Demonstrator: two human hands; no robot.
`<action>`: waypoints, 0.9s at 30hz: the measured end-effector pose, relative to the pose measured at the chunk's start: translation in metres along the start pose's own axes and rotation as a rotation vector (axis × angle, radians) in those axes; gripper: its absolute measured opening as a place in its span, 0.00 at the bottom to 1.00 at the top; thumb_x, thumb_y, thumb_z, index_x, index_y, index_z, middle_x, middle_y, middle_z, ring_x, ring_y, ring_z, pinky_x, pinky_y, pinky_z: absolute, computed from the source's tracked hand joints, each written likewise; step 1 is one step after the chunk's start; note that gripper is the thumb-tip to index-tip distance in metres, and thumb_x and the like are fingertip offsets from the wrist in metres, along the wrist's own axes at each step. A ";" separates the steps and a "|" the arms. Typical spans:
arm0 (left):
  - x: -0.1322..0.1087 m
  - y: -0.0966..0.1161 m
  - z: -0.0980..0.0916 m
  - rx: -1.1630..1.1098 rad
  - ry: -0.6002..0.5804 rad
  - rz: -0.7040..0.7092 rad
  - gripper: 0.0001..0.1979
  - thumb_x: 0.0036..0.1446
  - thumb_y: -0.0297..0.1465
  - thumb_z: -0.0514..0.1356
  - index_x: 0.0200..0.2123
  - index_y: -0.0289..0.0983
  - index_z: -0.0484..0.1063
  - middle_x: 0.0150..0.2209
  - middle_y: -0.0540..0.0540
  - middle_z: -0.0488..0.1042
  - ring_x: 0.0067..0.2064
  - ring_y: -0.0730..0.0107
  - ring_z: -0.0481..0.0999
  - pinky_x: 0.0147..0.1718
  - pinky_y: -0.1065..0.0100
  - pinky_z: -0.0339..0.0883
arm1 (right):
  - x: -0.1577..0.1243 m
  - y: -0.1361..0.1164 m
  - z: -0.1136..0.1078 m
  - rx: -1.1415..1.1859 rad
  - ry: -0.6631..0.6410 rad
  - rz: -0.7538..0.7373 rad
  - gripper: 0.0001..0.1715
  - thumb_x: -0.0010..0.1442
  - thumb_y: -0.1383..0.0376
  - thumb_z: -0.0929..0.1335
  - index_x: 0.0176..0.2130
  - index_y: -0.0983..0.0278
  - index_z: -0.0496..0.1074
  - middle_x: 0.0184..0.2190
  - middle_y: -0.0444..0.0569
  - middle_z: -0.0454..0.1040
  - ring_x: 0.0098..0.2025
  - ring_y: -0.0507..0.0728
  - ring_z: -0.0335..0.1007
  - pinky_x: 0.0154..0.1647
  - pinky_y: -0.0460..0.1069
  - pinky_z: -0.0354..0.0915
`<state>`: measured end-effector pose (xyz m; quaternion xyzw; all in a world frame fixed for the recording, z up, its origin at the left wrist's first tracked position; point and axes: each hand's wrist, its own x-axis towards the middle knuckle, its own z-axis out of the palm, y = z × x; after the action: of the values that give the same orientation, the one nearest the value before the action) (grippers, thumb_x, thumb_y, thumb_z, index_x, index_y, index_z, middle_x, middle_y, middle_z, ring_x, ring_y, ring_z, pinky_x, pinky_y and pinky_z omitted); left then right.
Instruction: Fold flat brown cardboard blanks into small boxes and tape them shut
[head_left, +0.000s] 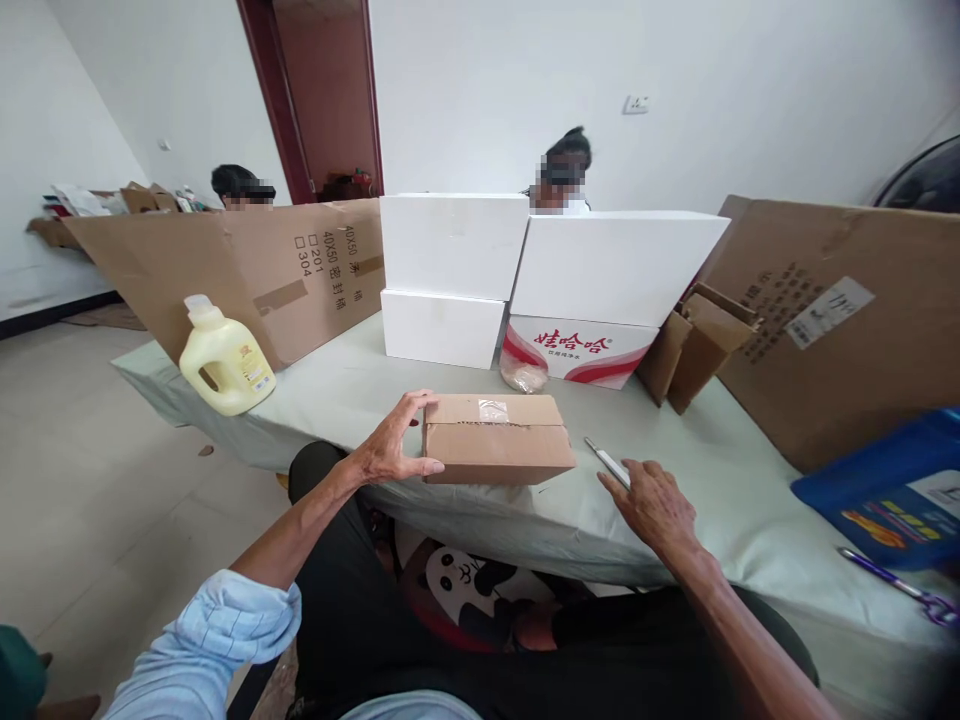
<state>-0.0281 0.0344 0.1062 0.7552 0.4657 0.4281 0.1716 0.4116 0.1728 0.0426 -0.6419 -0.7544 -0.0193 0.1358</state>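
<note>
A closed brown cardboard box (495,445) lies on the pale green table cover near the front edge, with a piece of clear tape on its top. My left hand (394,445) is at its left end, thumb at the near corner and fingers at the far one. To the right of the box lies a slim white and grey tool (609,463), perhaps a utility knife. My right hand (654,505) is on its near end, thumb and fingers closed around it.
White boxes (454,245) and a red-and-white carton (574,352) stand behind. A yellow jug (238,368) is at left, a blue container (885,500) and purple pen (889,578) at right. Large cardboard sheets (847,320) flank the table. Two people sit beyond.
</note>
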 end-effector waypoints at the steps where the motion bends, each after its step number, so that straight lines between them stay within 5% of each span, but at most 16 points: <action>1: -0.001 -0.002 0.003 -0.035 0.036 -0.010 0.45 0.51 0.42 0.78 0.67 0.43 0.62 0.73 0.31 0.61 0.74 0.36 0.64 0.62 0.45 0.73 | 0.000 0.008 0.007 -0.094 -0.030 0.005 0.22 0.72 0.52 0.66 0.51 0.67 0.78 0.52 0.66 0.78 0.58 0.74 0.74 0.50 0.61 0.72; 7: -0.004 -0.005 0.014 -0.138 0.152 0.005 0.32 0.48 0.39 0.78 0.50 0.42 0.66 0.71 0.30 0.66 0.73 0.38 0.67 0.62 0.47 0.71 | -0.001 0.035 0.034 -0.194 -0.008 -0.049 0.19 0.75 0.57 0.63 0.51 0.66 0.77 0.51 0.64 0.77 0.56 0.70 0.74 0.49 0.59 0.71; 11: -0.005 -0.003 0.014 -0.112 0.180 0.042 0.28 0.47 0.38 0.79 0.44 0.41 0.67 0.69 0.29 0.69 0.74 0.39 0.67 0.68 0.44 0.65 | 0.002 0.038 0.034 -0.101 0.020 0.056 0.24 0.73 0.57 0.63 0.55 0.70 0.77 0.54 0.69 0.76 0.58 0.75 0.73 0.50 0.63 0.72; 16: -0.008 -0.002 0.017 -0.115 0.197 0.048 0.27 0.46 0.37 0.80 0.43 0.40 0.70 0.71 0.28 0.67 0.74 0.40 0.68 0.69 0.43 0.64 | 0.004 0.038 0.026 0.057 0.009 0.167 0.21 0.70 0.60 0.62 0.43 0.68 0.80 0.48 0.72 0.79 0.52 0.76 0.76 0.46 0.64 0.71; 22: -0.011 -0.002 0.020 -0.111 0.220 0.063 0.26 0.46 0.37 0.80 0.43 0.40 0.72 0.71 0.28 0.68 0.73 0.41 0.69 0.69 0.44 0.65 | 0.002 0.017 -0.011 0.280 0.218 0.162 0.28 0.72 0.50 0.57 0.49 0.67 0.75 0.33 0.59 0.77 0.34 0.67 0.74 0.35 0.58 0.68; 27: -0.015 0.000 0.021 -0.094 0.234 0.040 0.27 0.46 0.39 0.81 0.43 0.40 0.73 0.72 0.28 0.67 0.73 0.39 0.68 0.69 0.43 0.65 | -0.023 -0.044 -0.071 0.540 0.301 -0.294 0.28 0.74 0.40 0.63 0.42 0.59 0.75 0.25 0.45 0.70 0.25 0.57 0.65 0.28 0.51 0.63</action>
<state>-0.0142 0.0247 0.0871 0.7003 0.4467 0.5382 0.1426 0.3848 0.1289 0.1122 -0.4570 -0.7882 0.0672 0.4067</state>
